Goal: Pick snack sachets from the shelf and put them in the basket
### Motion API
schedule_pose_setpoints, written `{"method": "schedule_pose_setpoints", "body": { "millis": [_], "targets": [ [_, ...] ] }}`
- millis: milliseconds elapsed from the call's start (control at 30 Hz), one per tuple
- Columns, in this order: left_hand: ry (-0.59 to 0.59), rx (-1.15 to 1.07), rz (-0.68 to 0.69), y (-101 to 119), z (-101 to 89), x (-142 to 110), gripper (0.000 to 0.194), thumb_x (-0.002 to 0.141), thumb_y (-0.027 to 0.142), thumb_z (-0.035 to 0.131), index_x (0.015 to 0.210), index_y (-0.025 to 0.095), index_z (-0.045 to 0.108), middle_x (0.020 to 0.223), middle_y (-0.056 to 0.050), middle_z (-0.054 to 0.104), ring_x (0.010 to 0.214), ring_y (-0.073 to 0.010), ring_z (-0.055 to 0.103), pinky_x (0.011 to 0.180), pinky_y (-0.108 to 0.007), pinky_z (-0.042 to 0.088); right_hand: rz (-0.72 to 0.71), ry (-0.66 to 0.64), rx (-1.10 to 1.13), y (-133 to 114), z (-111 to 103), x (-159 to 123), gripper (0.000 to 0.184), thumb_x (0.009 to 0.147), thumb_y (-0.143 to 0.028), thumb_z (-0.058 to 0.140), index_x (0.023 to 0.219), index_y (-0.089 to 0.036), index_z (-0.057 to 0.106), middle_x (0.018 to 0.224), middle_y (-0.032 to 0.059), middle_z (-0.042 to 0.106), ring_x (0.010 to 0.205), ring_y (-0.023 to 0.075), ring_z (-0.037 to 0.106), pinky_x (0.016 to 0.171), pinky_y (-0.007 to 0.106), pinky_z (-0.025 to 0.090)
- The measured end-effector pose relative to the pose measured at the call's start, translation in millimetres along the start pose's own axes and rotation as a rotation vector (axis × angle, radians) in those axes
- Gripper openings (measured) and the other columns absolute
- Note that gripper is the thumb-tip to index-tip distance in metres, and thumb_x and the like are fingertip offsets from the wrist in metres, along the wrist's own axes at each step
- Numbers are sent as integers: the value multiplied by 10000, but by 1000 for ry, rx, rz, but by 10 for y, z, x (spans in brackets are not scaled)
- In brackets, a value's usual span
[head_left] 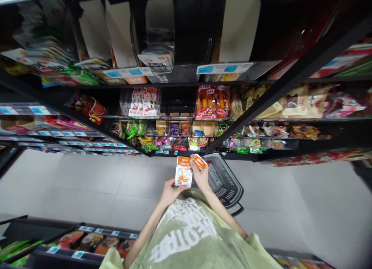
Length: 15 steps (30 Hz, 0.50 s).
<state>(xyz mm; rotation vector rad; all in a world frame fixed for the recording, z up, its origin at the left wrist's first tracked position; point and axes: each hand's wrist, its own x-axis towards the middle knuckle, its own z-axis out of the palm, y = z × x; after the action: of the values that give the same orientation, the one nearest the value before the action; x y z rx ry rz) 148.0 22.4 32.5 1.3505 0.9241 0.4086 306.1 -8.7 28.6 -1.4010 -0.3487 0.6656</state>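
Low in front of my shirt, my left hand (170, 192) pinches the bottom edge of a white and orange snack packet (183, 177). The packet faces up and shows a picture of food on its lower half. My right hand (200, 176) grips a second orange and white snack packet (200, 162), tilted beside the first one. Its fingers also reach the right edge of the first packet, though I cannot tell whether they grip it. Below and to the right of my right hand, a grey shopping basket (223, 180) sits on the floor.
Black shelves (186, 84) with bagged snacks, cardboard boxes and price tags (225, 68) rise ahead. Red-and-white bags (144, 101) stand on a middle shelf. Behind me at lower left is another display (95, 242) with round packs. Tiled floor (95, 184) runs between.
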Motion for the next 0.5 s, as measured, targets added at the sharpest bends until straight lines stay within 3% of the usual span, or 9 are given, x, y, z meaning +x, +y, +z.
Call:
{"method": "schedule_pose_setpoints", "body": {
  "millis": [100, 233, 400, 500],
  "targets": [
    [119, -16, 38, -33, -9, 50, 430, 725, 384, 757, 1068, 151, 645, 1009, -87, 730, 840, -199, 680, 727, -283, 523, -19, 36, -7, 11, -3, 45, 327, 797, -410, 714, 1033, -185, 726, 979, 71, 759, 911, 235, 697, 841, 383, 554],
    [232, 13, 96, -79, -32, 129, 725, 670, 317, 797, 1297, 204, 448, 1238, -125, 608, 831, -158, 646, 691, -264, 505, -62, -8, -71, -29, 30, 62, 286, 823, -392, 686, 1018, -185, 717, 983, 67, 757, 902, 221, 697, 843, 360, 550],
    [273, 203, 119, -87, -3, 171, 880, 607, 277, 838, 1363, 188, 396, 1283, -147, 555, 1013, -225, 614, 805, -299, 494, -74, -85, -119, -107, 93, 46, 245, 834, -383, 674, 979, -189, 716, 927, 60, 755, 838, 210, 695, 785, 328, 556],
    [301, 282, 186, -27, -5, 154, 848, 665, 253, 774, 1407, 191, 367, 1289, -143, 525, 1074, -245, 592, 827, -310, 497, -84, -90, -114, -84, 87, 64, 263, 833, -393, 678, 994, -189, 714, 956, 63, 751, 862, 215, 690, 799, 330, 551]
  ]
}}
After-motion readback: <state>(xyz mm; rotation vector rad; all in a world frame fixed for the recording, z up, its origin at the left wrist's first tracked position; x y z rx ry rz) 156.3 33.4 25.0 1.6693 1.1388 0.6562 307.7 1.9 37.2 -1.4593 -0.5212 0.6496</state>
